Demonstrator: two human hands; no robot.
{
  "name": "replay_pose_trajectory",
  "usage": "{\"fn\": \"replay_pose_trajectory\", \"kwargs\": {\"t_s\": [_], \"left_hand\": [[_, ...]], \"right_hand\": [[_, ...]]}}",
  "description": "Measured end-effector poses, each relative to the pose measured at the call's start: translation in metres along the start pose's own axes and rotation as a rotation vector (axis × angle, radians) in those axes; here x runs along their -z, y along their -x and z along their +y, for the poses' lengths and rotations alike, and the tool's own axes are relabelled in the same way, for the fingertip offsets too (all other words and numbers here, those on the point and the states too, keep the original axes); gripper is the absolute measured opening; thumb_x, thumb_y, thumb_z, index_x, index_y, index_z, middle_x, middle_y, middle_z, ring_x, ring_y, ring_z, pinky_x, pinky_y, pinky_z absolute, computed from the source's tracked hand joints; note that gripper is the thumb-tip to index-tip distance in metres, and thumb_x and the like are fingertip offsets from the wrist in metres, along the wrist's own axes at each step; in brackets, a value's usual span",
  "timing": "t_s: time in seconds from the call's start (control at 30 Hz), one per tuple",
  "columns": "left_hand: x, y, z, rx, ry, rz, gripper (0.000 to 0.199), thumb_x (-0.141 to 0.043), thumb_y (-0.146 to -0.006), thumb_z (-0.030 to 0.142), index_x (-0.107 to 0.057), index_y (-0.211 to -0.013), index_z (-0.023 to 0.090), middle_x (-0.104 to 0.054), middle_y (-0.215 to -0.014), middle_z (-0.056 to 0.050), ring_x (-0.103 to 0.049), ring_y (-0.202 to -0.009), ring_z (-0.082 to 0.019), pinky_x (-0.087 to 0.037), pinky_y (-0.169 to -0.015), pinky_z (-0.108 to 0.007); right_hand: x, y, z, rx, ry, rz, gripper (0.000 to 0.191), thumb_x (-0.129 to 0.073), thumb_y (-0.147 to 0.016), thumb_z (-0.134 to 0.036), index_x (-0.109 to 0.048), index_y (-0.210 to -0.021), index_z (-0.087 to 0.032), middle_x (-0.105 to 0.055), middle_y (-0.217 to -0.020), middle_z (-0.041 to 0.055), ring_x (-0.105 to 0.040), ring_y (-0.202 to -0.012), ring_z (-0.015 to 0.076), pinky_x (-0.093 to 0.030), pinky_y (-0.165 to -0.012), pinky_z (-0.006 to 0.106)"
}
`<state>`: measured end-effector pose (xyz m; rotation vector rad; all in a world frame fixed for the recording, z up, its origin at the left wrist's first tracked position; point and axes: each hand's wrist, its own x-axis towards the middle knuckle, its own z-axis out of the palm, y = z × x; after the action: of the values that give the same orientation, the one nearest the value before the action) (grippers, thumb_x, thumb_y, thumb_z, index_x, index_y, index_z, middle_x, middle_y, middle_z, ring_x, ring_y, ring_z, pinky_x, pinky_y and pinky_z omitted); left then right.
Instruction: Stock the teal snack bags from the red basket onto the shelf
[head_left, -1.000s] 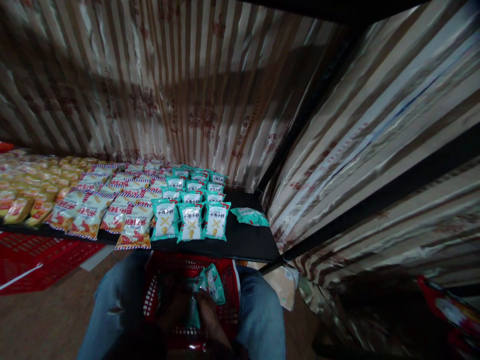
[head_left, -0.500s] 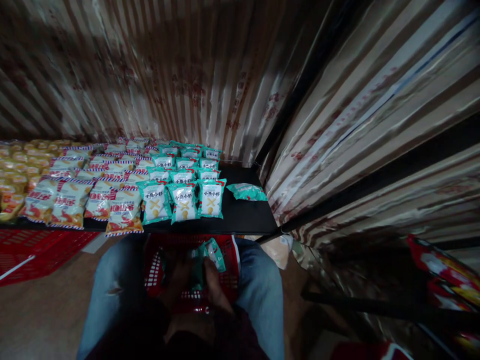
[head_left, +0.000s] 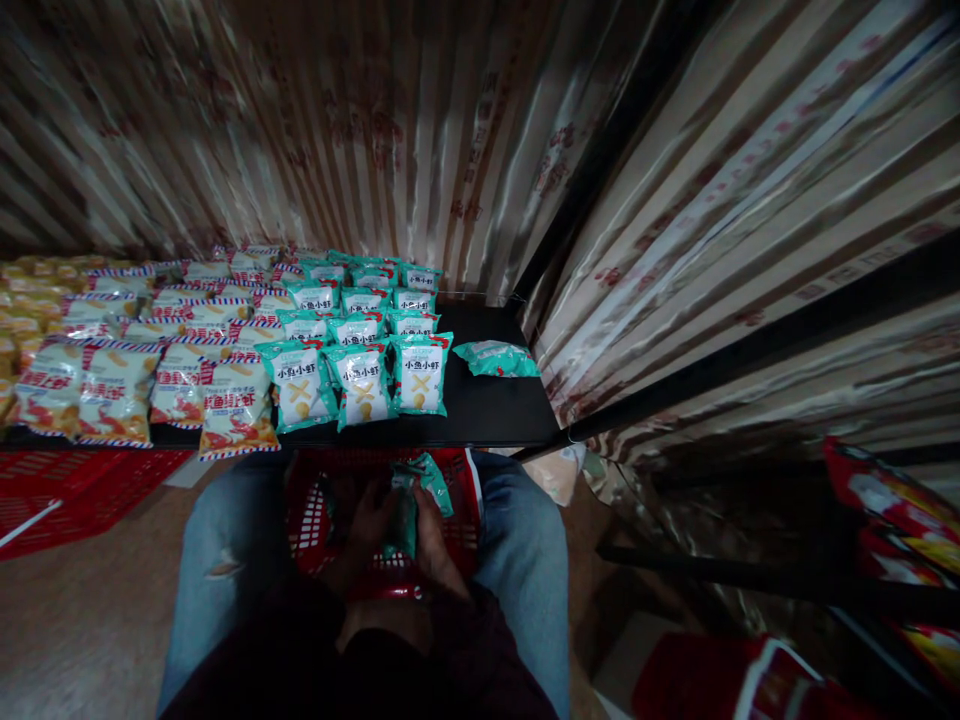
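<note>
A red plastic basket (head_left: 294,480) sits between my knees. Inside it, a teal snack bag (head_left: 403,522) stands between my two hands. My left hand (head_left: 371,518) is closed on the bag's left side, and my right hand (head_left: 430,530) grips its right side. Another teal bag (head_left: 435,485) leans in the basket just beyond my right fingers. Dim light hides the basket's left interior. On the black shelf (head_left: 487,428) ahead, matching teal-and-white bags (head_left: 364,388) stand upright in rows. One teal bag (head_left: 498,359) lies flat at the shelf's right.
White-and-red snack bags (head_left: 116,392) and yellow packs (head_left: 34,305) fill the shelf's left part. A second red basket (head_left: 82,500) is on the floor at left. Black frame bars (head_left: 675,395) cross at right, near red bags (head_left: 892,500). Curtain-like sheeting (head_left: 420,130) hangs behind.
The view has shifted, so the shelf sits slightly higher in the picture. My left hand, blurred before, is now steadier against the teal bag. The bags on the shelf look unmoved.
</note>
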<state>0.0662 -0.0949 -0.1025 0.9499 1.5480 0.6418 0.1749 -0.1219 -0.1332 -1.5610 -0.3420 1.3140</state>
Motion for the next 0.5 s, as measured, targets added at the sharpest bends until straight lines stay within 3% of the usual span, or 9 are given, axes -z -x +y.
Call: {"fn": "replay_pose_trajectory", "kwargs": {"t_s": [0.27,0.5], "left_hand": [[0.0,0.009,0.004,-0.279,-0.348,0.035,0.039,-0.051,-0.08,0.019,-0.06,-0.118,0.015,-0.061,-0.12,-0.013,-0.056,-0.117,-0.023,-0.04,-0.105,-0.039],[-0.002,0.009,0.006,-0.133,-0.06,-0.039,0.054,-0.06,-0.079,0.032,-0.049,-0.128,0.009,-0.061,-0.125,-0.017,-0.058,-0.117,-0.025,-0.042,-0.104,-0.038]], "right_hand": [[-0.005,0.006,-0.009,-0.133,-0.02,0.125,0.064,-0.076,-0.061,-0.055,-0.065,-0.113,-0.018,-0.061,-0.13,0.0097,-0.053,-0.123,0.0273,-0.046,-0.093,0.032],[-0.008,0.008,-0.01,0.045,-0.029,0.052,0.052,-0.072,-0.062,-0.055,-0.071,-0.1,-0.02,-0.066,-0.123,0.0069,-0.054,-0.123,0.0238,-0.041,-0.102,0.033]]}}
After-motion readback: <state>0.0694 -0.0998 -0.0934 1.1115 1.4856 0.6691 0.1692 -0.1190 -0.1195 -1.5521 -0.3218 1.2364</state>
